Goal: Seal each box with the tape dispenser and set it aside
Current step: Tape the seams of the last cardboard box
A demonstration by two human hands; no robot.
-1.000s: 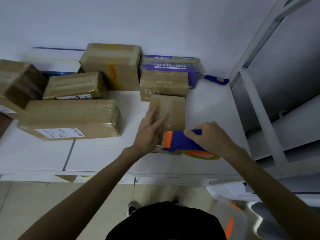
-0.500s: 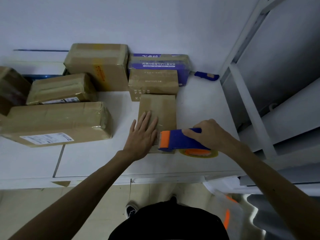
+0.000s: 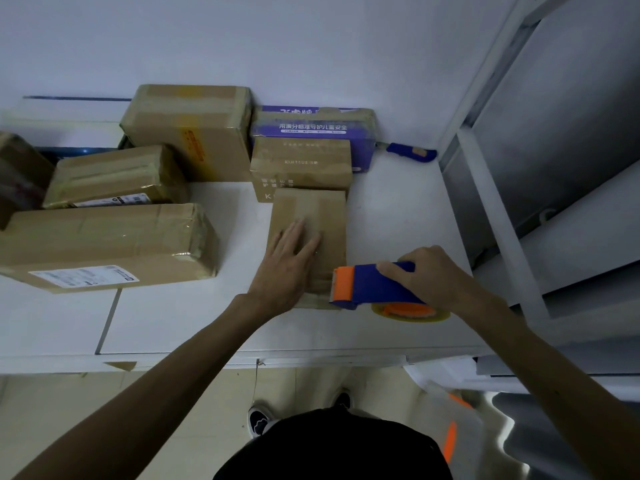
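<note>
The small box (image 3: pixel 311 216), at the middle of the desk (image 3: pixel 173 323), is pressed down by the left grip (image 3: pixel 291 261), fingers straight. The tape dispenser (image 3: pixel 374 285), clasped in the right grip (image 3: pixel 426 278), is set at the box's 5 o'clock corner. Sealing is judged nearly done; next the tape should be cut and the box set aside
</note>
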